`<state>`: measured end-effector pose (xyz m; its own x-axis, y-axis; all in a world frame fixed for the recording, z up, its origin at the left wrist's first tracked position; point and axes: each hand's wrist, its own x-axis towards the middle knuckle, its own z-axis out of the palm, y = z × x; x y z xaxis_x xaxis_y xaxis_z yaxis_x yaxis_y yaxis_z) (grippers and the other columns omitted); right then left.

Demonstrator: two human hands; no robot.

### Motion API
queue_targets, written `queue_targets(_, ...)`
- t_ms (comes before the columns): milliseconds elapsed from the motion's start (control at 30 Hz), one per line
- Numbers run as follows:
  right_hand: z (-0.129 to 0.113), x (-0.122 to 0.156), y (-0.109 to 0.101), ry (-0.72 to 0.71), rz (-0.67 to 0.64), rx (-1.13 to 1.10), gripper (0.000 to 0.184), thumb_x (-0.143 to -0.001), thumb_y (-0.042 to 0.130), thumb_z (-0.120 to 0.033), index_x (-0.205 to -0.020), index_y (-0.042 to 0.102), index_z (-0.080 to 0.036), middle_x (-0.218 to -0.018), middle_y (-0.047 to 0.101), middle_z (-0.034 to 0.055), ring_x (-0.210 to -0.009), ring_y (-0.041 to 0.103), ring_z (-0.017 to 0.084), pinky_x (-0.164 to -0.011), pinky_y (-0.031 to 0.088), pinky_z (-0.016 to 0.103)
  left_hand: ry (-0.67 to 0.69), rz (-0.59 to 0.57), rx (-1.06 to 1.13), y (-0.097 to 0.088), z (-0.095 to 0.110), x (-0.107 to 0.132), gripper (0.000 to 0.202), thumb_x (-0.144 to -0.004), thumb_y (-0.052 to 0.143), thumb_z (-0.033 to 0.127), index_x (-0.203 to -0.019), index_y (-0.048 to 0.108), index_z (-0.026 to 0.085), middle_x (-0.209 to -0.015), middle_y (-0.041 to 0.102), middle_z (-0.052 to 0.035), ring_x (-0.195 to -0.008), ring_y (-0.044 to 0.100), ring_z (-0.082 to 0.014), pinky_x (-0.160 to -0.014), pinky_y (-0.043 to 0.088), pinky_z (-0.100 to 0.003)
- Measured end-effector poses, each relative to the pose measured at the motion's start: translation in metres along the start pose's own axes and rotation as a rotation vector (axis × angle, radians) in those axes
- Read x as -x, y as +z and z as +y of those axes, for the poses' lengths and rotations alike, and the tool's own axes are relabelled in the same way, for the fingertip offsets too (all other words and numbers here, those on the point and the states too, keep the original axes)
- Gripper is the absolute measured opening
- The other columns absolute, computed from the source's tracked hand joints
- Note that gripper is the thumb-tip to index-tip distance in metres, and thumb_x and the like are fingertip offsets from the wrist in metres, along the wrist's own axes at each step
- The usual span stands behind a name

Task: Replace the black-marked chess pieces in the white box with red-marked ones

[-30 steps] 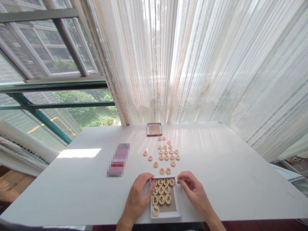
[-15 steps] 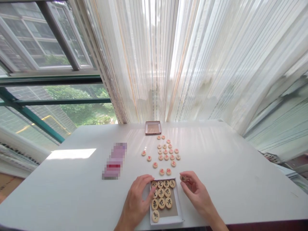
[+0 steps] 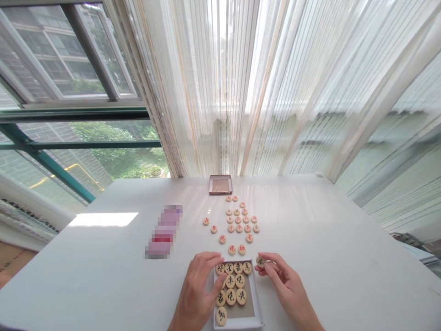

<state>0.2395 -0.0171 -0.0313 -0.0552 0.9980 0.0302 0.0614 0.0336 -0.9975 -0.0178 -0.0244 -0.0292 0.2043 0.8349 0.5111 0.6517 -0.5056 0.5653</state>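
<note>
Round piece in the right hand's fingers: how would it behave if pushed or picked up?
The round piece, pinched in the right hand, looks like a stiff, flat wooden disc, probably light. Lying flat like those on the table, it would likely slide, not tip; on edge it could roll.

A white table (image 3: 327, 257) stands against sheer, striped white curtains (image 3: 275, 92) backlit by daylight. At left, a bare window (image 3: 86, 50) with grey and green frames shows trees (image 3: 113, 156) and a building (image 3: 41, 41). A sun patch (image 3: 103, 219) lies on the table.
</note>
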Motion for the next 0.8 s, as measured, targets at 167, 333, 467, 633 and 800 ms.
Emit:
queue_targets(167, -0.008, 0.007, 0.007, -0.007, -0.078, -0.095, 0.028, -0.096, 0.063, -0.048, -0.108, 0.074, -0.025, -0.097, 0.075, 0.008, -0.086, 0.075, 0.025, -0.083, 0.062, 0.037, 0.127, -0.099, 0.121, 0.015, 0.036, -0.016, 0.027, -0.096, 0.064, 0.023, -0.122, 0.064, 0.025, -0.115, 0.072, -0.01, -0.106, 0.069, -0.0248, -0.09, 0.06, -0.039)
queue_targets(333, -0.01, 0.014, 0.02, 0.01, -0.087, -0.208, 0.026, -0.093, 0.068, -0.046, -0.105, 0.072, -0.023, -0.099, 0.074, 0.0079, -0.087, 0.074, 0.024, -0.081, 0.062, 0.035, 0.116, -0.093, 0.224, 0.03, 0.049, -0.022, 0.024, -0.095, 0.064, 0.017, -0.117, 0.066, 0.026, -0.109, 0.073, -0.0075, -0.1, 0.071, -0.0213, -0.088, 0.06, -0.034)
queue_targets(467, -0.006, 0.017, 0.027, 0.036, -0.036, -0.177, 0.026, -0.09, 0.073, -0.046, -0.096, 0.072, -0.02, -0.092, 0.072, 0.0064, -0.08, 0.072, 0.021, -0.074, 0.061, 0.03, 0.065, -0.106, 0.245, 0.029, 0.049, -0.019, 0.026, -0.092, 0.064, 0.011, -0.114, 0.066, 0.024, -0.106, 0.072, -0.0058, -0.096, 0.071, -0.0199, -0.085, 0.06, -0.032)
queue_targets(633, -0.005, 0.02, 0.03, 0.053, -0.009, -0.054, 0.029, -0.092, 0.069, -0.049, -0.093, 0.07, -0.02, -0.089, 0.074, 0.0064, -0.082, 0.072, 0.022, -0.075, 0.059, 0.029, 0.028, -0.159, 0.179, 0.026, 0.052, -0.018, 0.031, -0.09, 0.064, 0.007, -0.115, 0.067, 0.025, -0.107, 0.07, -0.0043, -0.094, 0.07, -0.0192, -0.084, 0.06, -0.031)
queue_targets(800, -0.003, 0.022, 0.019, 0.022, 0.063, 0.169, 0.031, -0.096, 0.061, -0.05, -0.099, 0.071, -0.021, -0.093, 0.075, 0.0059, -0.083, 0.072, 0.021, -0.068, 0.057, 0.025, 0.035, -0.19, 0.073, 0.027, 0.051, -0.021, 0.031, -0.088, 0.07, 0.01, -0.115, 0.067, 0.026, -0.103, 0.073, -0.0034, -0.09, 0.07, -0.0217, -0.08, 0.059, -0.034)
